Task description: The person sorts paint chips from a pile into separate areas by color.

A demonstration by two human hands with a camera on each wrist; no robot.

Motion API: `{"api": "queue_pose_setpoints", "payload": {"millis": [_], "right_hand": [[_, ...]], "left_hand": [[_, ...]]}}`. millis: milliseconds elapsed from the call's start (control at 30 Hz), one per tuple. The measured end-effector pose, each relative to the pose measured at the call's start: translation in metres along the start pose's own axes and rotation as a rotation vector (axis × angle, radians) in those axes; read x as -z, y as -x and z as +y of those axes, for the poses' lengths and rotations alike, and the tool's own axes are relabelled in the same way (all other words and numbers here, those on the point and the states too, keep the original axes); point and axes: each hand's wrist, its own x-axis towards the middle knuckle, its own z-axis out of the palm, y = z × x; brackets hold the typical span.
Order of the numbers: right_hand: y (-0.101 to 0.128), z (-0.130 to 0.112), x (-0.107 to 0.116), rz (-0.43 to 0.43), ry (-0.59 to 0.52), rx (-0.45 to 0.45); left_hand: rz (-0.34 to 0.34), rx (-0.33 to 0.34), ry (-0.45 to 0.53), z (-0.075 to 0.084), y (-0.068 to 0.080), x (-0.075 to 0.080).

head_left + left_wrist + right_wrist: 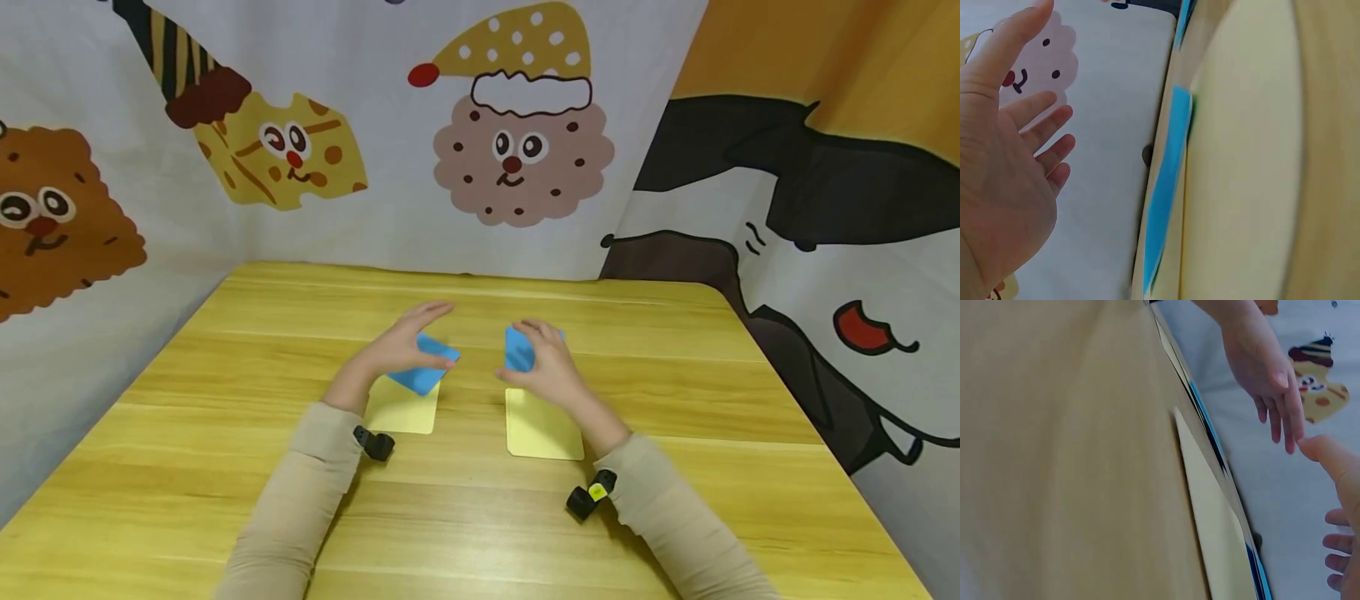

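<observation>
Brown on white, a wavy-edged biscuit print (71, 225) meets us at the far left of the cloth backdrop (390, 229); beside it we see a cheese print (288, 154) in a striped hat. Below these, our beige left sleeve (288, 492) reaches in over the wood-grained desk (450, 533), with a small black device (378, 446) near its cuff. Our left hand (401, 343) is spread, the thumb well apart from the fingers, over the left blue card (422, 379). That card lies askew across the far part of the left yellow card (405, 410), and from the left wrist we see a gap between hand and cards. Further along, a pink biscuit print (521, 187) in a spotted hat shows on the cloth. Beneath it, the right blue card (516, 350) is partly covered from view by our right hand (551, 367), also spread, its fingers gently curved. Nearer to us lies the right yellow card (543, 429); we cannot tell whether the two cards touch. Last comes our beige right sleeve (675, 517), reaching in from the lower right.
</observation>
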Motion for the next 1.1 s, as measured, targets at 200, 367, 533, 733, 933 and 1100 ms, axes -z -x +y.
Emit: {"api": "queue_pose_setpoints", "payload": {"millis": [200,367,533,733,933,1100], "right_hand": [[0.002,-0.019,-0.013,-0.018,-0.006,0.016],[0.0,-0.034,-0.024,-0.03,-0.038,0.017],[-0.003,-0.045,-0.035,-0.04,-0.051,0.004],[-0.006,-0.054,-0.05,-0.072,-0.058,-0.041],[-0.012,-0.059,-0.066,-0.097,-0.02,-0.084],[-0.017,-0.064,-0.077,-0.117,0.023,-0.1]], "left_hand": [[-0.026,0.024,-0.016,-0.012,0.019,0.011],[-0.044,0.064,0.018,-0.019,0.034,0.021],[-0.083,0.068,-0.035,-0.025,0.038,0.028],[-0.119,0.075,-0.109,-0.037,0.038,0.033],[-0.141,0.057,-0.145,-0.047,0.037,0.037],[-0.174,0.039,-0.228,-0.055,0.031,0.035]]}}
